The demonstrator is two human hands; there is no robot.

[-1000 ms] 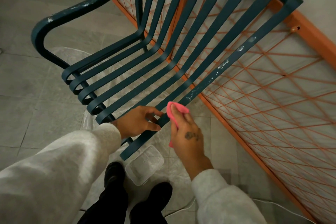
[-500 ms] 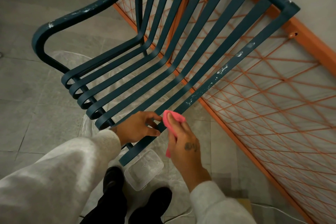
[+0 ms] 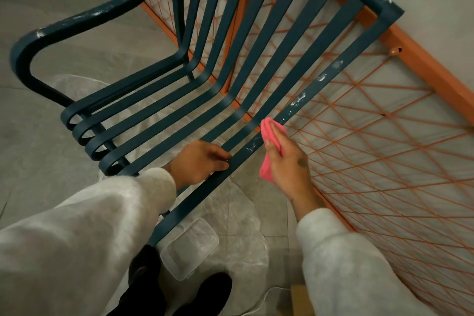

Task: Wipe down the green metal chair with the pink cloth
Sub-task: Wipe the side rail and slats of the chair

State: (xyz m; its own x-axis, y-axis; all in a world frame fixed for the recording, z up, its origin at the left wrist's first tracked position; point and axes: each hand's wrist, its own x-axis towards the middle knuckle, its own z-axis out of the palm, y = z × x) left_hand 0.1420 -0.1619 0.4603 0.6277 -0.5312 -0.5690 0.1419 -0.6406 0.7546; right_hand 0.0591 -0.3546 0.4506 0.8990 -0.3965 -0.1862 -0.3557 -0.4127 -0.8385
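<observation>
The right hand [image 3: 287,164] presses the pink cloth [image 3: 269,131] on the green chair's [image 3: 256,59] outermost slat [image 3: 320,79], which runs up and away from it, while the left hand [image 3: 200,159] grips just below.

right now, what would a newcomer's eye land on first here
The pink cloth stands out most, held in the right hand against the outer right slat of the green metal chair, near the seat bend. Just above it, white flecks dot that same slat, and the left hand grips a seat slat close by. Behind the chair is an orange frame strung with crossing cords.
</observation>
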